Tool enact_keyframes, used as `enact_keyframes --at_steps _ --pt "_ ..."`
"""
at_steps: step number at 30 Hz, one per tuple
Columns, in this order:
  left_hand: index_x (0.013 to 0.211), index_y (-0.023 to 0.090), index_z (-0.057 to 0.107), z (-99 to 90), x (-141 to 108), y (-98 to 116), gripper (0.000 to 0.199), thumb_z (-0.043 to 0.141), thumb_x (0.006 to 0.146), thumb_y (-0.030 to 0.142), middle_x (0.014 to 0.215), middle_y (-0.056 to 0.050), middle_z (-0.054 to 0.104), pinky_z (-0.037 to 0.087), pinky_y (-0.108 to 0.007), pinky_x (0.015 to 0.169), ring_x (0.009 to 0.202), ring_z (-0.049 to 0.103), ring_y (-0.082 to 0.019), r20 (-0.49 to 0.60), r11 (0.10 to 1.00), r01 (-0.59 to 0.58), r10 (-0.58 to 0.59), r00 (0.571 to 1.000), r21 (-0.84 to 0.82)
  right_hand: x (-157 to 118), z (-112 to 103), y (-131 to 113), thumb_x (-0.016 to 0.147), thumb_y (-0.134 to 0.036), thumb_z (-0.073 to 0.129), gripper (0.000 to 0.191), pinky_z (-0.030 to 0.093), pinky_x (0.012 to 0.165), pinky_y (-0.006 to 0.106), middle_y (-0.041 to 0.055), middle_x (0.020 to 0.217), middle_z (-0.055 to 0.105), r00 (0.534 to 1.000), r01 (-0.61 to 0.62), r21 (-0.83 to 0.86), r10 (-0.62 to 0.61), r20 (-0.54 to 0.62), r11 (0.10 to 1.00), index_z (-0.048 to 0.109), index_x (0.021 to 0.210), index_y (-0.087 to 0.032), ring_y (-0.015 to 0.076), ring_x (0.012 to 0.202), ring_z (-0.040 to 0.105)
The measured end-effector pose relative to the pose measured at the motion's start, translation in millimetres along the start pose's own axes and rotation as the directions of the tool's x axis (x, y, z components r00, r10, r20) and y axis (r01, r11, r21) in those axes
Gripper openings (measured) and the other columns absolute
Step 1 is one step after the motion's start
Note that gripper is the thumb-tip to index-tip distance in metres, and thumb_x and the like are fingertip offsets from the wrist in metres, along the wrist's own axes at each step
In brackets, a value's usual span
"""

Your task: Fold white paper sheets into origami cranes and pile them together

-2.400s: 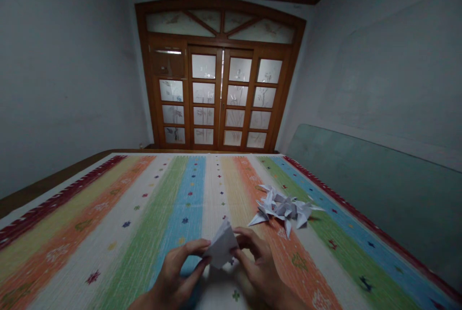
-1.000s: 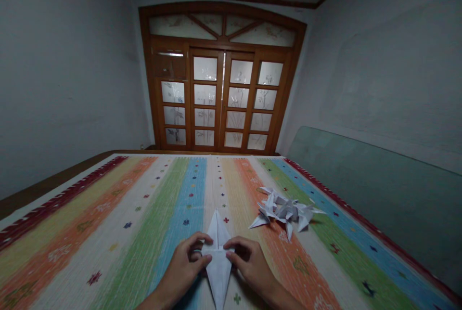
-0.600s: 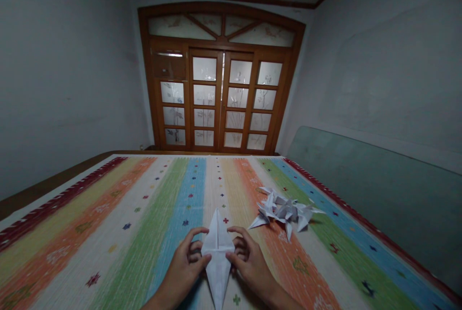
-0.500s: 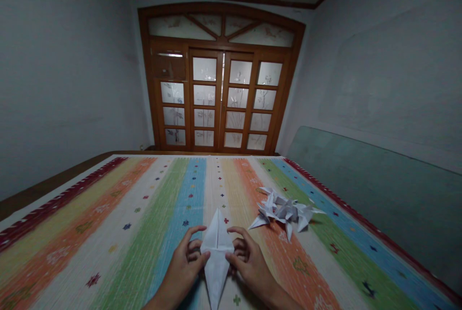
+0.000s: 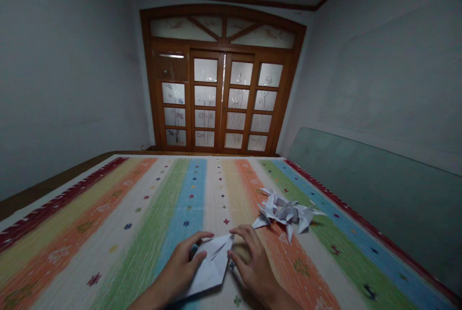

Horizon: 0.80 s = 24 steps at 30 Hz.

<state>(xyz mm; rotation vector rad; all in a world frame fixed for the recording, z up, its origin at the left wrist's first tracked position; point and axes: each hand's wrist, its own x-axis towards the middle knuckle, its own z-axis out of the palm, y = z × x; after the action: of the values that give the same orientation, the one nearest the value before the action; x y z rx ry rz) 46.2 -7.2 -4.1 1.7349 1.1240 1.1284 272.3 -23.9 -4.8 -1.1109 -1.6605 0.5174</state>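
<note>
Two hands: left hand (image 5: 178, 264) spread over folded white paper (image 5: 213, 265), covering part of it; right hand (image 5: 252, 263) curled at its corner, grip unclear.

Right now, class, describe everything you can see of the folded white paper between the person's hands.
The folded white paper is a long, pointed diamond shape with layered flaps and a short dark crease along its middle. It looks like thin, matte paper. It lies at a diagonal, with its long point toward the lower left, on the striped woven cover. The left hand rests on its left side, and the right hand touches its right edge.
</note>
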Motion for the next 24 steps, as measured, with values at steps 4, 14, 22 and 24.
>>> enact_keyframes --at_steps 4,14,22,24 --pt "0.124 0.029 0.073 -2.9 -4.8 -7.9 0.044 0.067 0.081 0.020 0.104 -0.005 0.076 0.053 -0.032 0.081 0.094 0.068 -0.025 0.116 0.995 -0.019 0.007 0.993 0.101 -4.3 -0.2 -0.9 0.081 -0.015 0.071 0.036 0.046 0.105 0.049 0.0129 0.126 0.065 0.995 0.026 -0.116 -0.014 0.103 0.993 0.072 0.116 -0.025 0.0322 0.121 0.059" --pt "0.133 0.026 0.064 -8.4 -1.8 -5.8 0.061 0.063 0.074 0.010 0.105 -0.005 0.073 0.049 -0.033 0.086 0.091 0.065 -0.023 0.224 0.987 -0.006 -0.031 0.974 0.161 -9.4 3.8 7.8 0.084 -0.017 0.066 0.022 0.049 0.086 0.039 0.0098 0.099 0.077 0.949 -0.112 -0.195 0.162 0.269 0.975 0.078 0.102 -0.020 0.0284 0.093 0.069" --pt "0.117 0.023 0.070 -9.5 0.5 -3.3 0.037 0.065 0.081 0.015 0.099 -0.005 0.071 0.046 -0.037 0.090 0.093 0.063 -0.025 0.158 0.909 0.033 -0.108 0.982 0.416 1.5 -4.7 1.6 0.081 -0.014 0.065 0.015 0.046 0.075 0.031 0.0058 0.082 0.074 0.934 -0.219 -0.299 0.288 0.210 0.929 0.077 0.087 -0.017 0.0228 0.080 0.067" --pt "0.107 0.022 0.073 -8.2 -2.0 0.6 0.026 0.065 0.083 0.014 0.099 -0.006 0.070 0.046 -0.038 0.091 0.097 0.062 -0.026 0.154 0.888 -0.002 -0.077 0.985 0.461 4.3 -6.9 0.2 0.080 -0.012 0.066 0.010 0.046 0.073 0.030 0.0064 0.080 0.072 0.936 -0.208 -0.349 0.290 0.201 0.914 0.075 0.078 -0.016 0.0225 0.078 0.066"
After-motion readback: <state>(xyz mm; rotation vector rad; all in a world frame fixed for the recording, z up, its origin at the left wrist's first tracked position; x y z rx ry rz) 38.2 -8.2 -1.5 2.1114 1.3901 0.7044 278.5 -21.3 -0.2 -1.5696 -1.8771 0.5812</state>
